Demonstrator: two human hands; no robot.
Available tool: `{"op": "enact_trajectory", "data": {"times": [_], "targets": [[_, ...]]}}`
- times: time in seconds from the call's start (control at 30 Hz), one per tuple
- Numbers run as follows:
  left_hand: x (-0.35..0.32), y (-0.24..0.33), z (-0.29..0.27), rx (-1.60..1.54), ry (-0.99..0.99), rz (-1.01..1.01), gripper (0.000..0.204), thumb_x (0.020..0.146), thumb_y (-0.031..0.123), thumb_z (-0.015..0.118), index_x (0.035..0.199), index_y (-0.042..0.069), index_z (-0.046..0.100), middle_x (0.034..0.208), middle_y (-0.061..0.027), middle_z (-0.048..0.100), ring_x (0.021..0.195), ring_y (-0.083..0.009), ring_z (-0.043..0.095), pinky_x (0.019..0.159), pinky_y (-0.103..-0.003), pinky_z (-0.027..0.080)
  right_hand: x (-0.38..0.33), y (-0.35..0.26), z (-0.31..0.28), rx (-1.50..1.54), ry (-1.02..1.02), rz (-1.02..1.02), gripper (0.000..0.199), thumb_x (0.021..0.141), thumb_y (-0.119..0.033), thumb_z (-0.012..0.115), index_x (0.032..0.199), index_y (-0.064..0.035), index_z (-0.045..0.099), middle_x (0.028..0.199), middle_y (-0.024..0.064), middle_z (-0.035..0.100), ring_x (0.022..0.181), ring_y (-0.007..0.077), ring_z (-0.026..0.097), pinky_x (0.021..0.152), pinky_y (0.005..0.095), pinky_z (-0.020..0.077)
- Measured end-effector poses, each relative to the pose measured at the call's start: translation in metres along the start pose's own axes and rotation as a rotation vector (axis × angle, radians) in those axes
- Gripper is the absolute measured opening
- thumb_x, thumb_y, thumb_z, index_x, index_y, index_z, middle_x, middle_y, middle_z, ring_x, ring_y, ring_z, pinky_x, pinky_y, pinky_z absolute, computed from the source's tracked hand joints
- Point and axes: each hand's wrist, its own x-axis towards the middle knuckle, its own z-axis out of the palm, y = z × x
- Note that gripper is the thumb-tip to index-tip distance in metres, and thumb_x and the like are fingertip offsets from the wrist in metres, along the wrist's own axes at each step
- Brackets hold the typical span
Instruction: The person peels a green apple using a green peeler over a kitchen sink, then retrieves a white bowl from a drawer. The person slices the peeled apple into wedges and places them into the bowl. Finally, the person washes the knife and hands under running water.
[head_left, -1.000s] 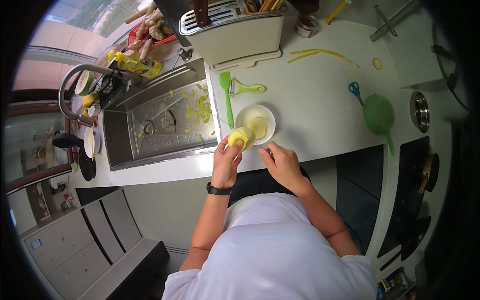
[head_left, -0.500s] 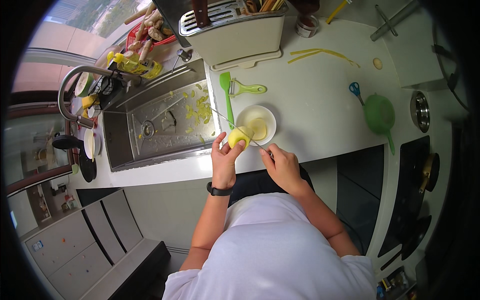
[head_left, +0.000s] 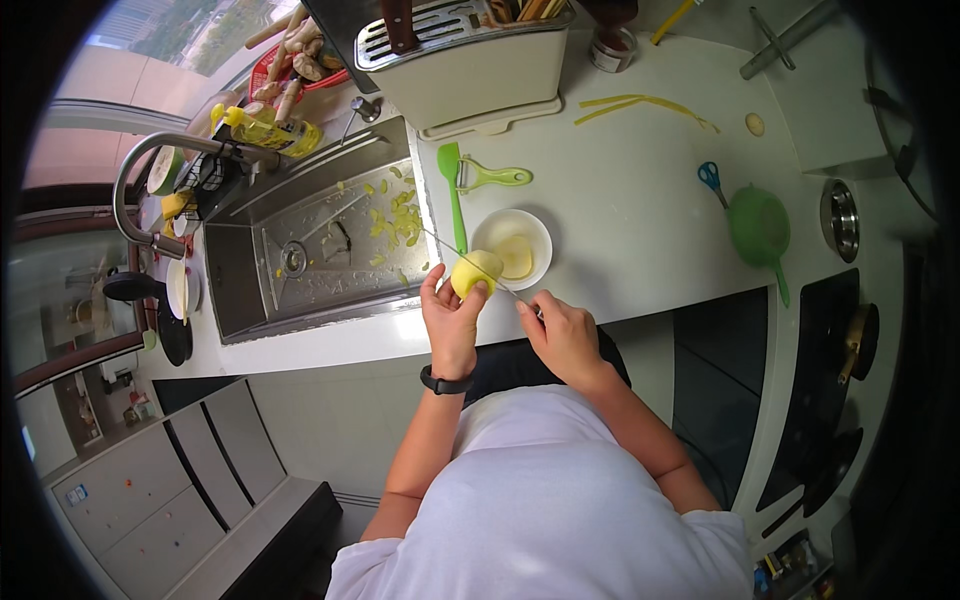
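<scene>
My left hand point(head_left: 452, 330), with a black band on its wrist, grips a peeled yellow potato point(head_left: 474, 272) between thumb and fingers. A knife point(head_left: 506, 288) is in my right hand point(head_left: 562, 340), its thin blade lying across the potato and pointing up and left. How deep the blade sits I cannot tell. Just beyond, to the right, a white bowl point(head_left: 541, 228) holds a pale yellow piece point(head_left: 514, 256). Behind the bowl lie a green peeler point(head_left: 502, 177) and a long green utensil point(head_left: 450, 182) with a broad end.
Left of my hands, the steel sink point(head_left: 236, 300) has peelings point(head_left: 403, 218) scattered inside, under a curved faucet point(head_left: 122, 185). A cream knife block point(head_left: 480, 85) stands at the back. Blue scissors point(head_left: 710, 176) and a green strainer point(head_left: 758, 228) lie on the counter's right, near the stove point(head_left: 812, 385).
The potato and my left hand have shifted slightly left and up. The knife blade still lies across the potato; my right hand has barely moved.
</scene>
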Motion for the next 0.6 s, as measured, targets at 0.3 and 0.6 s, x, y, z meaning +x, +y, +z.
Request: {"op": "enact_trajectory", "data": {"times": [0.3, 0.6], "targets": [[-0.0026, 0.0002, 0.0015, 0.003, -0.028, -0.023, 0.068, 0.082, 0.000, 0.070, 0.135, -0.004, 0.028, 0.120, -0.0161, 0.055, 0.106, -0.0188, 0.057, 0.090, -0.030, 0.049, -0.0029, 0.0022, 0.0004, -0.077, -0.014, -0.005, 0.025, 0.089, -0.022, 0.065, 0.075, -0.0052, 0.052, 0.058, 0.0118, 0.061, 0.049, 0.0325, 0.060, 0.046, 0.0408, 0.0478], [-0.0038, -0.0064, -0.0010, 0.100, -0.005, 0.104, 0.060, 0.077, 0.000, 0.074, 0.124, -0.001, 0.036, 0.115, -0.0136, 0.055, 0.105, -0.0186, 0.057, 0.090, -0.030, 0.049, -0.0092, 0.0034, 0.0013, -0.159, -0.041, 0.024, 0.028, 0.088, -0.023, 0.066, 0.073, -0.0059, 0.050, 0.057, 0.0126, 0.060, 0.048, 0.0328, 0.060, 0.045, 0.0411, 0.0482]]}}
